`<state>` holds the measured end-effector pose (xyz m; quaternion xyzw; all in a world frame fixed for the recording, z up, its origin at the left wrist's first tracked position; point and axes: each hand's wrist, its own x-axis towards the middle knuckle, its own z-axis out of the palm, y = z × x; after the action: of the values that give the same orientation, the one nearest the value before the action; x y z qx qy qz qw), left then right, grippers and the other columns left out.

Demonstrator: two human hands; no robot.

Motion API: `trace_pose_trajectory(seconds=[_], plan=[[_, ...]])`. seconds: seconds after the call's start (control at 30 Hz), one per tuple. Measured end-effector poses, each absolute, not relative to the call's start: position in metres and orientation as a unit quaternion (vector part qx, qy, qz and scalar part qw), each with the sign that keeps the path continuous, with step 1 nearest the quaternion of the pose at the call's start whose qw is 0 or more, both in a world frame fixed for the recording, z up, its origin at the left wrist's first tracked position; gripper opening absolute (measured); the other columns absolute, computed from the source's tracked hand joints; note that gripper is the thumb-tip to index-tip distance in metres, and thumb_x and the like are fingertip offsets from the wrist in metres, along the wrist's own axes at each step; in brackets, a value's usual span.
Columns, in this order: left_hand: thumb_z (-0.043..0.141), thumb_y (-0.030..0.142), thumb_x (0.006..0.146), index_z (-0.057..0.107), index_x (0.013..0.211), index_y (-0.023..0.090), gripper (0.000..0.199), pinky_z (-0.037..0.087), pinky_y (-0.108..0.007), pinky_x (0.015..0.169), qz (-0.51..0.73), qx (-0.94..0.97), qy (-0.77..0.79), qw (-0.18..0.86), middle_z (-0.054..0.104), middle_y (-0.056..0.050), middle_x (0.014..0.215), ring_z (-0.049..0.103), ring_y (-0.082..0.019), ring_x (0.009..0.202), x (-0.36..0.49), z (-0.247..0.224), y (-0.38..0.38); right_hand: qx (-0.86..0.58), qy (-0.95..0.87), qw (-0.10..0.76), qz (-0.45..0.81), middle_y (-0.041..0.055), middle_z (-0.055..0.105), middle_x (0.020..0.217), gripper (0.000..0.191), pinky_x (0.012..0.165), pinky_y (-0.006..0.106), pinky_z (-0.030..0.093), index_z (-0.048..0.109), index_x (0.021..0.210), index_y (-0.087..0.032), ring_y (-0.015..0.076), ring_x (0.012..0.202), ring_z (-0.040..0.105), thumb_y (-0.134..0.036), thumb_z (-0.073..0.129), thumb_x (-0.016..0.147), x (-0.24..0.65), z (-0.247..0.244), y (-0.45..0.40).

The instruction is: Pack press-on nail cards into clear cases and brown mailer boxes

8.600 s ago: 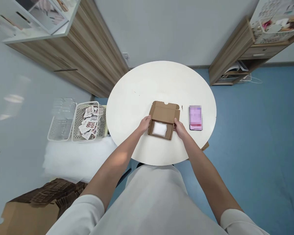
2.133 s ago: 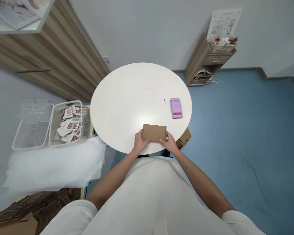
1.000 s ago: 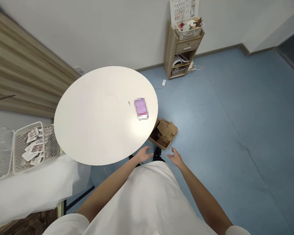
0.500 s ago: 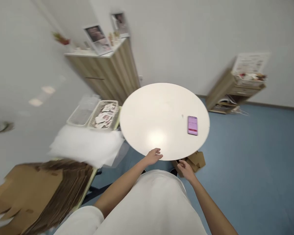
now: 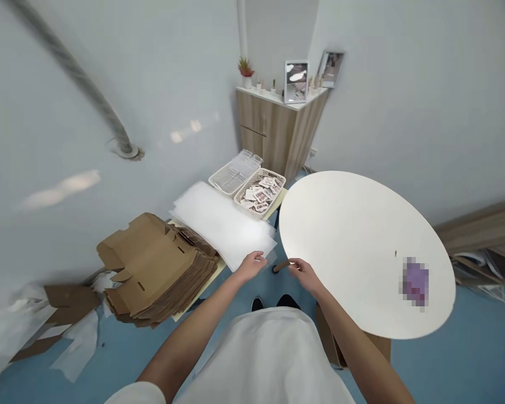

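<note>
My left hand (image 5: 251, 266) is open, its fingers slightly curled and holding nothing, close to the front corner of a stack of white translucent sheets (image 5: 221, 221). I cannot tell whether it touches them. At the left edge of the round white table (image 5: 340, 224) is my right hand (image 5: 303, 274), also open with nothing in it. Left of the sheets lies a pile of flattened brown cardboard boxes (image 5: 155, 266). Beyond the sheets, a white basket (image 5: 238, 203) holds several printed cards (image 5: 261, 194).
A second white basket (image 5: 212, 180) holds clear plastic pieces. A pixelated purple phone (image 5: 416, 282) lies on the table. An open cardboard box (image 5: 328, 336) stands beneath it. Cardboard and white scraps (image 5: 78, 342) lie at left. A wooden cabinet (image 5: 273, 129) fills the corner.
My view has turned left, bringing the boxes and sheets towards the middle and the table to the right. Both hands have shifted towards the side table with the sheets and remain unfilled.
</note>
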<state>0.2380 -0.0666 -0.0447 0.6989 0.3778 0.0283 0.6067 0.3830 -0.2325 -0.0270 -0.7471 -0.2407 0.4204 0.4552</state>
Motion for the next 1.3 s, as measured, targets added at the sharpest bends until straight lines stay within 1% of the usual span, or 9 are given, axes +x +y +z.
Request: trace_pose_trajectory(seconds=[0.2, 0.27, 0.4, 0.57, 0.77, 0.9, 1.03, 1.17, 1.3], plan=[[0.059, 0.035, 0.070, 0.051, 0.113, 0.013, 0.048, 0.047, -0.029, 0.074, 0.084, 0.673, 0.397, 0.619, 0.059, -0.010, 0.104, 0.059, -0.016, 0.084, 0.229, -0.037, -0.029, -0.725, -0.280, 0.431, 0.459, 0.0035, 0.063, 0.078, 0.039, 0.069, 0.032, 0.048, 0.056, 0.105, -0.018, 0.0176, 0.074, 0.061, -0.040, 0.054, 0.073, 0.396, -0.012, -0.175], [0.060, 0.036, 0.071, 0.051, 0.113, 0.014, 0.048, 0.047, -0.028, 0.075, 0.090, 0.663, 0.409, 0.620, 0.058, -0.011, 0.105, 0.059, -0.017, 0.086, 0.231, -0.034, -0.018, -0.737, -0.300, 0.417, 0.440, 0.0047, 0.064, 0.083, 0.038, 0.071, 0.033, 0.048, 0.057, 0.104, -0.019, 0.0188, 0.079, 0.060, -0.041, 0.053, 0.073, 0.405, -0.012, -0.157], [0.059, 0.035, 0.072, 0.052, 0.113, 0.014, 0.046, 0.047, -0.029, 0.077, 0.091, 0.655, 0.429, 0.615, 0.059, -0.011, 0.105, 0.059, -0.017, 0.088, 0.244, -0.030, 0.005, -0.770, -0.366, 0.380, 0.359, 0.0053, 0.062, 0.100, 0.034, 0.080, 0.036, 0.044, 0.057, 0.104, -0.022, 0.0207, 0.091, 0.057, -0.038, 0.049, 0.075, 0.426, -0.023, -0.114], [0.059, 0.031, 0.073, 0.055, 0.110, 0.015, 0.041, 0.047, -0.032, 0.079, 0.078, 0.675, 0.435, 0.590, 0.061, -0.011, 0.104, 0.060, -0.018, 0.085, 0.277, -0.031, 0.044, -0.813, -0.427, 0.302, 0.256, 0.0053, 0.056, 0.112, 0.030, 0.089, 0.042, 0.034, 0.058, 0.105, -0.025, 0.0243, 0.104, 0.048, -0.033, 0.046, 0.078, 0.447, -0.035, -0.051], [0.058, 0.031, 0.074, 0.059, 0.107, 0.017, 0.036, 0.047, -0.029, 0.078, 0.061, 0.672, 0.458, 0.579, 0.059, -0.009, 0.111, 0.059, -0.017, 0.089, 0.331, -0.036, 0.097, -0.840, -0.457, 0.213, 0.199, 0.0061, 0.055, 0.114, 0.028, 0.092, 0.047, 0.020, 0.058, 0.104, -0.027, 0.0250, 0.107, 0.042, -0.027, 0.042, 0.081, 0.472, -0.043, 0.020], [0.059, 0.029, 0.073, 0.050, 0.118, 0.017, 0.048, 0.047, -0.027, 0.075, 0.058, 0.628, 0.499, 0.594, 0.058, -0.010, 0.110, 0.060, -0.017, 0.089, 0.363, -0.051, 0.120, -0.846, -0.475, 0.145, 0.192, 0.0092, 0.057, 0.109, 0.033, 0.094, 0.052, 0.011, 0.052, 0.112, -0.024, 0.0258, 0.103, 0.042, -0.025, 0.043, 0.080, 0.482, -0.058, 0.049], [0.058, 0.025, 0.074, 0.040, 0.127, 0.016, 0.056, 0.047, -0.027, 0.075, 0.060, 0.619, 0.521, 0.584, 0.055, -0.011, 0.113, 0.061, -0.015, 0.084, 0.389, -0.071, 0.134, -0.847, -0.485, 0.115, 0.182, 0.0107, 0.058, 0.107, 0.037, 0.096, 0.053, 0.005, 0.048, 0.116, -0.022, 0.0262, 0.102, 0.042, -0.025, 0.045, 0.079, 0.484, -0.071, 0.059], [0.053, 0.021, 0.077, 0.045, 0.121, 0.015, 0.046, 0.046, -0.028, 0.075, 0.075, 0.663, 0.520, 0.533, 0.060, -0.009, 0.101, 0.061, -0.014, 0.078, 0.404, -0.084, 0.146, -0.838, -0.504, 0.098, 0.185, 0.0105, 0.058, 0.106, 0.039, 0.097, 0.055, 0.002, 0.045, 0.118, -0.021, 0.0256, 0.100, 0.042, -0.023, 0.044, 0.079, 0.484, -0.074, 0.060], [0.050, 0.021, 0.078, 0.055, 0.100, 0.015, 0.024, 0.046, -0.028, 0.073, 0.085, 0.707, 0.525, 0.466, 0.063, -0.006, 0.084, 0.060, -0.015, 0.075, 0.406, -0.091, 0.156, -0.830, -0.518, 0.093, 0.187, 0.0095, 0.057, 0.106, 0.040, 0.097, 0.055, 0.003, 0.045, 0.119, -0.024, 0.0257, 0.100, 0.042, -0.023, 0.045, 0.078, 0.484, -0.072, 0.059]])
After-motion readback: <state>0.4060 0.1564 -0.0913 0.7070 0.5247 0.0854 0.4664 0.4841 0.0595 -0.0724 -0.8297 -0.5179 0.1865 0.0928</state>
